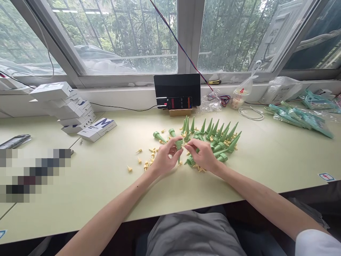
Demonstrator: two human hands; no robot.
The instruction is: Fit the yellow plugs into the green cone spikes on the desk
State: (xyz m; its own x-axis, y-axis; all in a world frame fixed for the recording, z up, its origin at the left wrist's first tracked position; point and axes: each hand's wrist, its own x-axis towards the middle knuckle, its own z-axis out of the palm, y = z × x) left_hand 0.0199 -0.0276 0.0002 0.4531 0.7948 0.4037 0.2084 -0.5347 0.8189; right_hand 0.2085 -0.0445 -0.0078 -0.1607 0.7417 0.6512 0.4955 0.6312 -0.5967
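My left hand [166, 156] is closed around a green plastic plant-watering spike [179, 144], its wide collar up and its tip pointing down. Close beside the collar, the thumb and fingers of my right hand [201, 153] are pinched together; what they hold, if anything, is too small to make out. Several more green spikes [218, 133] stand or lie behind and around my right hand, many with points up. Small yellow plastic pieces [153, 153] are strewn on the table left of my left hand and among the spikes.
A black tablet [177, 85] on a stand, with a phone [179, 103] before it, stands by the window. White boxes [66, 106] are stacked at left. A bagged cup [239, 96], a coiled cable [250, 113] and green plastic packets [301, 119] lie at the right back.
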